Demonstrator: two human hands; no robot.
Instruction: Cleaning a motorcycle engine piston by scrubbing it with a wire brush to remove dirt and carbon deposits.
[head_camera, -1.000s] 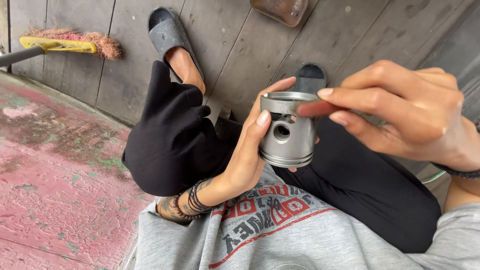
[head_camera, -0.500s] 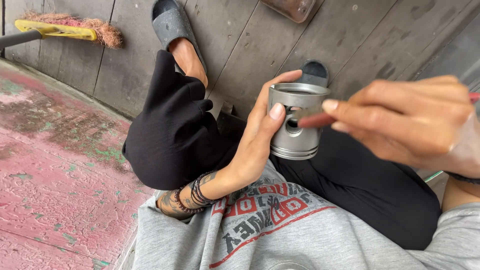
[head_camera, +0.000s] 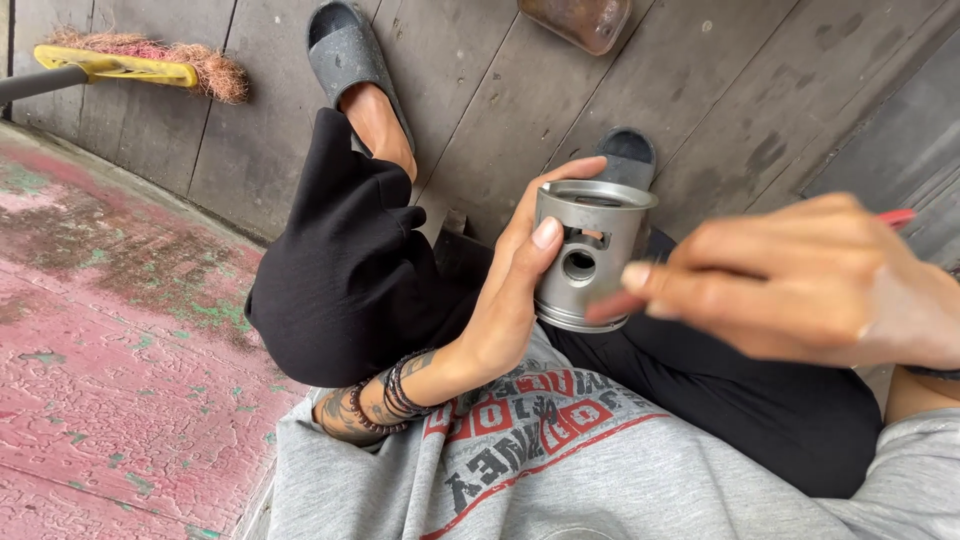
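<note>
— Piston (head_camera: 590, 255), grey metal, upright, open end up, round pin hole in its side facing the camera. Where does it sit?

— In the air above the lap, clamped in the left hand (head_camera: 515, 290): thumb pressed on the side next to the pin hole, fingers wrapped round the back, one fingertip showing over the top rim. The bottom edge of the piston hangs free, with black trousers (head_camera: 350, 270) below it.

— And the right hand (head_camera: 800, 280)?

— Just to the right of the piston, blurred. Its fingers are pinched together on a thin red tool (head_camera: 897, 216); one red end shows past the knuckles, and the other end reaches the piston's side near the pin hole. Whether the tip actually touches the metal I cannot tell.

— Room around the piston?

— Open above it and to its upper right, where only grey floorboards (head_camera: 730, 90) show. To its left the raised black-clad knee stands close. Directly behind the rim lies a dark slipper (head_camera: 627, 155). Below, a grey printed shirt (head_camera: 540, 460).

— Further out?

— Up and left of the piston, a foot in a grey slipper (head_camera: 345, 60). Far left, a broom (head_camera: 140, 70) with yellow head. Above the piston, at the frame's top edge, a brownish container (head_camera: 577, 20). Left of the knee, a floor edge with peeling red paint (head_camera: 100, 330).
</note>
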